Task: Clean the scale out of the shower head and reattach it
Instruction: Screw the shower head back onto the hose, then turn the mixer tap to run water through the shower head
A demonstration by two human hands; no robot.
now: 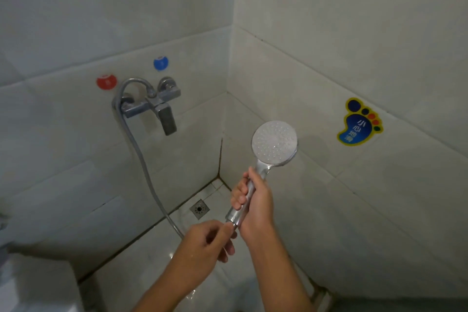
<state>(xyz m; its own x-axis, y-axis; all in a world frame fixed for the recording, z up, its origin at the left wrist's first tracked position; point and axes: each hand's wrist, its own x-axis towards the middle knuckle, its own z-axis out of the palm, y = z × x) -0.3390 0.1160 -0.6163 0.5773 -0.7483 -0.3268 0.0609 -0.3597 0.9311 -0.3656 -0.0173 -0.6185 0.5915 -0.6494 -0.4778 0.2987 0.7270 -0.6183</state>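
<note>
A chrome shower head (274,143) with a round white nozzle face points up toward me, tilted slightly right. My right hand (255,204) is wrapped around its handle. My left hand (210,238) pinches the fitting at the bottom end of the handle, where the grey metal hose (141,159) arrives. The hose runs up the left wall and loops into the chrome mixer tap (154,105). The joint itself is hidden under my left fingers.
Red (106,82) and blue (160,63) round markers sit on the wall above the tap. A foot-shaped sticker (359,123) is on the right wall. A floor drain (200,209) lies in the tiled corner. A white object (38,286) fills the lower left.
</note>
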